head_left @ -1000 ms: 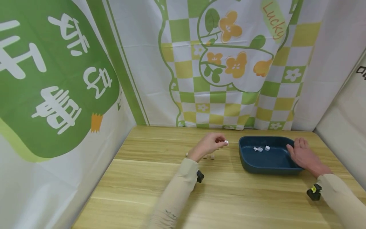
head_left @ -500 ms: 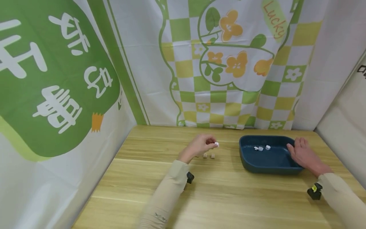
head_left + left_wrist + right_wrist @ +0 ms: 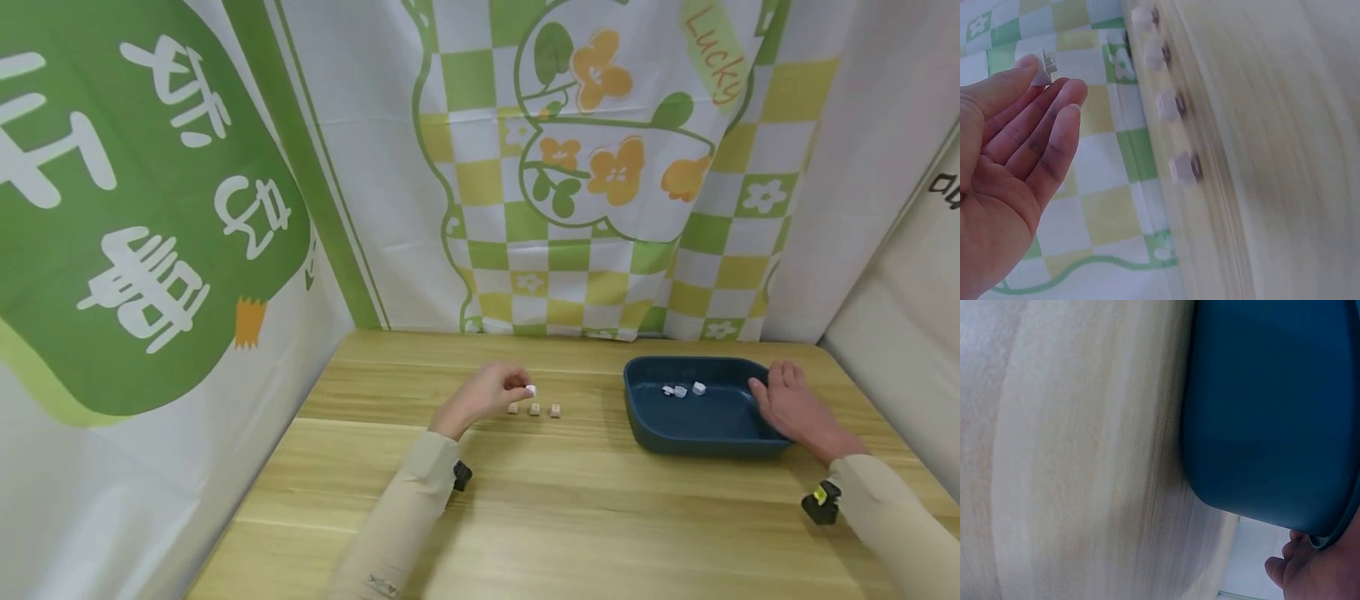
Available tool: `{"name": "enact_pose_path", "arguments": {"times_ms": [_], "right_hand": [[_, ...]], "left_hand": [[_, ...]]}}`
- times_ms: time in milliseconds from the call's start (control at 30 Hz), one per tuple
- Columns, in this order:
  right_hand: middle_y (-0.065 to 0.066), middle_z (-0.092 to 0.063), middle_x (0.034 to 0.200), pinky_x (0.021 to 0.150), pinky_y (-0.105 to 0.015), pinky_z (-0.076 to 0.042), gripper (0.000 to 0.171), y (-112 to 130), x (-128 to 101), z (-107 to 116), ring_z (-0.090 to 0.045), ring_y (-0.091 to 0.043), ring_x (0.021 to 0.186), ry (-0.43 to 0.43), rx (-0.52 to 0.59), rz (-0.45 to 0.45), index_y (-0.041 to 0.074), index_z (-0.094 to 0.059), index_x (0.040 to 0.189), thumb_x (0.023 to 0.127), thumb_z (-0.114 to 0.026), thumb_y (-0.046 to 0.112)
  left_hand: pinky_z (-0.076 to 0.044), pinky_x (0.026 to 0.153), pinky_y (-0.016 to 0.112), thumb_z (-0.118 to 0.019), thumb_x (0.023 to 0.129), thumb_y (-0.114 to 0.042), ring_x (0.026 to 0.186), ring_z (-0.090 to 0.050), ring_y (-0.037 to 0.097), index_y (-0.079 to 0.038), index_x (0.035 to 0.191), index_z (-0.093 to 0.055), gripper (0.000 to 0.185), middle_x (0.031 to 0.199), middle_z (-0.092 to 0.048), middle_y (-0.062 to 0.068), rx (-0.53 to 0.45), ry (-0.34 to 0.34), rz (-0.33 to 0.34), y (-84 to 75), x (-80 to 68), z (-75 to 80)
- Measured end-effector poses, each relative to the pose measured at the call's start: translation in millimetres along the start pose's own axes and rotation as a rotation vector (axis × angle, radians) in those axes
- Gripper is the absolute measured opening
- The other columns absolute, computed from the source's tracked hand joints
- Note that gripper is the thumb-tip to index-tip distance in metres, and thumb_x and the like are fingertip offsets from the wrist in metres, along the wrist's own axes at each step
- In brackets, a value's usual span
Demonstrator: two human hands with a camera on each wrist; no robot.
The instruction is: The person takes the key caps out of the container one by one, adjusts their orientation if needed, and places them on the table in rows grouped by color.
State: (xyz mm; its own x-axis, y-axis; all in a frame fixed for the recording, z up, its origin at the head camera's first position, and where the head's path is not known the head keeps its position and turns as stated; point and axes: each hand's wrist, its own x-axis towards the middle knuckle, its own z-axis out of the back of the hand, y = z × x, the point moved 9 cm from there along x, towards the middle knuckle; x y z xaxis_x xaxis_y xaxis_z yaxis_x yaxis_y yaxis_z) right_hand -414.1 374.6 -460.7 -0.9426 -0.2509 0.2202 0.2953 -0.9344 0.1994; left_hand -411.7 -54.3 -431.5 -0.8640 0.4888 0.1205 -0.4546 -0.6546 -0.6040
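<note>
A small white block [image 3: 531,389] sits pinched at the fingertips of the left hand [image 3: 486,393], a little left of the middle of the head view and just above the wooden surface [image 3: 585,500]; the left wrist view shows the same piece [image 3: 1042,64] held at the tips of the index finger and thumb, upper left of that frame, with the other fingers lying nearly straight below it. Just below and right of the pinched piece, three small tan blocks [image 3: 534,409] stand in a short row on the surface, apart from one another and not touched by the hand; the left wrist view shows four pale blocks [image 3: 1172,106] in a line along the wood, so one is probably hidden by the hand in the head view. Further right in the head view lies a dark blue tray [image 3: 645,425], and inside it, near its far wall, rest three small white pieces [image 3: 681,390] close together. The right hand [image 3: 793,408] lies on the tray's right rim, fingers curled over the edge and steadying it; the right wrist view shows only fingertips [image 3: 1300,569] at the lower right under the tray's blue wall [image 3: 1260,412]. Judging by how things lie, the sorting looks partly done: three pieces are in the tray, one is in the left grip, and the row on the surface is not yet handled. Behind, green and yellow checked cloth [image 3: 585,192] hangs along the back.
</note>
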Motion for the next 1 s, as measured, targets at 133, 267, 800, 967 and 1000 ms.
{"name": "enact_pose_path", "arguments": {"times_ms": [133, 267, 800, 967, 1000], "right_hand": [[-0.057, -0.015, 0.137, 0.115, -0.065, -0.009, 0.067, -3.7, 0.6, -2.4, -0.014, -0.065, 0.132, 0.038, 0.024, -0.036, -0.036, -0.016, 0.131, 0.109, -0.018, 0.028], [-0.057, -0.009, 0.139, 0.116, -0.065, -0.006, 0.071, -6.1, 0.5, -5.0, -0.009, -0.065, 0.135, 0.068, 0.052, -0.068, -0.035, -0.013, 0.133, 0.109, -0.016, 0.032], [-0.057, -0.01, 0.139, 0.115, -0.065, -0.006, 0.07, -4.4, -0.5, -3.9, -0.008, -0.066, 0.134, 0.092, 0.05, -0.058, -0.035, -0.012, 0.133, 0.109, -0.015, 0.031], [-0.057, -0.012, 0.139, 0.116, -0.064, -0.004, 0.071, -2.5, -0.6, -2.5, -0.009, -0.066, 0.134, 0.076, 0.041, -0.037, -0.035, -0.013, 0.133, 0.109, -0.015, 0.032], [-0.057, -0.012, 0.138, 0.116, -0.064, -0.005, 0.071, -2.2, -0.4, -2.2, -0.009, -0.067, 0.134, 0.073, 0.041, -0.034, -0.035, -0.013, 0.133, 0.109, -0.015, 0.032]], "left_hand": [[-0.052, 0.076, 0.027, -0.066, 0.095, -0.025, 0.083, -0.063, 0.009, -0.013, 0.098, -0.069, 0.012, 0.092, -0.07, -0.001, 0.015, -0.002, -0.002, 7.7, -5.9, 4.6], [-0.052, 0.076, 0.027, -0.067, 0.094, -0.024, 0.083, -0.063, 0.009, -0.014, 0.096, -0.069, 0.011, 0.091, -0.07, -0.001, 0.038, -0.006, -0.018, 13.5, -12.0, 7.5], [-0.052, 0.069, 0.022, -0.071, 0.091, -0.02, 0.075, -0.062, 0.006, -0.012, 0.091, -0.07, 0.008, 0.085, -0.071, -0.001, 0.121, 0.05, -0.017, 37.5, -28.2, 14.6], [-0.052, 0.068, 0.022, -0.071, 0.091, -0.02, 0.074, -0.062, 0.006, -0.012, 0.091, -0.071, 0.008, 0.085, -0.07, -0.002, 0.147, 0.084, -0.003, 44.4, -30.5, 11.6], [-0.051, 0.068, 0.022, -0.071, 0.091, -0.019, 0.074, -0.061, 0.006, -0.012, 0.091, -0.071, 0.007, 0.085, -0.07, -0.002, 0.15, 0.092, 0.001, 45.4, -31.0, 11.0]]}}
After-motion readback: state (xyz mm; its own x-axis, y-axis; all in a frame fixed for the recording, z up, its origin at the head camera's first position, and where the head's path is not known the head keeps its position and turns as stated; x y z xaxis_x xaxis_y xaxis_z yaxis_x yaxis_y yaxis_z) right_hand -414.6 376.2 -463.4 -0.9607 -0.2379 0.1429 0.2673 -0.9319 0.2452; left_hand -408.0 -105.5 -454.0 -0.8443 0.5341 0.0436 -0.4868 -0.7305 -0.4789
